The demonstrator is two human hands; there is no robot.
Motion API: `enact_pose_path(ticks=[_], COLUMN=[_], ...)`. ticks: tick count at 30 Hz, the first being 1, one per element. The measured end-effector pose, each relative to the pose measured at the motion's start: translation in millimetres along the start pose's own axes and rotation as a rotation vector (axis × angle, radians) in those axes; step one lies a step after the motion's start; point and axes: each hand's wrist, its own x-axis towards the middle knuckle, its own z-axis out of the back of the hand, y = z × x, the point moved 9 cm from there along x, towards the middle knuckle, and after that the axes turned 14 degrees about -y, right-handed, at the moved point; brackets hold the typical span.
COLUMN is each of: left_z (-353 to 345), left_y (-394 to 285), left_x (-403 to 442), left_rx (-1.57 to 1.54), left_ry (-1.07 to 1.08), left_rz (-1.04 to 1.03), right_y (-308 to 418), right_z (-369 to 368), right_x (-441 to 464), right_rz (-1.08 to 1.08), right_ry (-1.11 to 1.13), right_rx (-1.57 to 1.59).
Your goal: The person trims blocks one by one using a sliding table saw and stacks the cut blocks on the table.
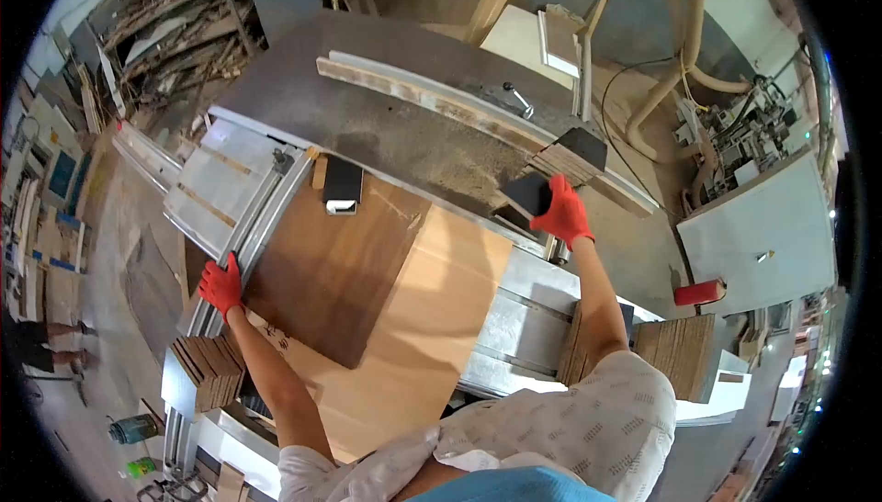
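My right hand (564, 214), in a red glove, is closed on the edge of a small dark board (527, 195) at the right end of the saw table. Right behind it, a stack of small dark-topped boards (570, 158) lies against the long rip fence (441, 105). My left hand (220, 287), also gloved in red, is closed around the aluminium crosscut fence (262, 218) at the left; its fingertips are partly hidden. Between my hands, a brown wood-grain panel (331, 263) lies on a larger light-brown sheet (450, 286). A black block with a pale end (343, 186) rests on the panel near the fence.
Sawdust covers part of the dark table (459, 148). Stacked boards stand at lower left (204, 373) and right (675, 351). A red cylinder (699, 293) lies by a white cabinet (763, 236). Scrap wood (175, 20) is piled back left; another person's legs (64, 344) show far left.
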Motion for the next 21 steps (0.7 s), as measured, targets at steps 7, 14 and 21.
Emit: enact_pose_path(ticks=[7,14,21], left_z=[-14.1,-2.6,9.0], left_y=[10.5,6.5,1.9], left_x=[1.3,-3.6,-11.6], left_rx=[-0.041,-0.009,-0.027], left_ry=[0.144,0.21,0.152], left_rz=[0.046,0.059,0.007], right_y=[-93.6,-68.5,-95.7], right_z=[-76.8,-54.1,-95.1], right_x=[-20.1,-62.7,-86.5], right_rz=[0.027,-0.188,-0.32], right_ry=[-0.002,-0.297,-0.4], right_rx=[-0.018,0.081,0.134])
